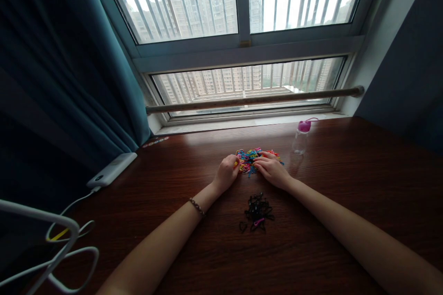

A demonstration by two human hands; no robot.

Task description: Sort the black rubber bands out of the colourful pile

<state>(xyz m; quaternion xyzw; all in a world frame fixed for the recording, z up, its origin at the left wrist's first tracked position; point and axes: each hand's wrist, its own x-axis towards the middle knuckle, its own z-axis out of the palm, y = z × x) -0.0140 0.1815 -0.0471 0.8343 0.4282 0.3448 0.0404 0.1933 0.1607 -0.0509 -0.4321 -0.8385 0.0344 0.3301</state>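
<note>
A pile of small, brightly coloured elastic bands [249,156] in blue, yellow, pink and red lies on the brown wooden table. At its left edge, my left hand [227,171] has its fingers curled in against the bands; what sits between the fingertips is hidden. From the other side my right hand [271,167] rests on the pile, fingers stretched out over the bands. Nearer to me, between my forearms, is a smaller heap of black elastic bands [256,207] with one pink band [259,222] on it.
A clear bottle with a pink lid [300,138] stands beyond my right hand. At the left lie a white power bank [112,169] and its cable [78,200], near a blue curtain [117,92]. White tubing [38,212] crosses the lower left corner. A barred window rises behind the table.
</note>
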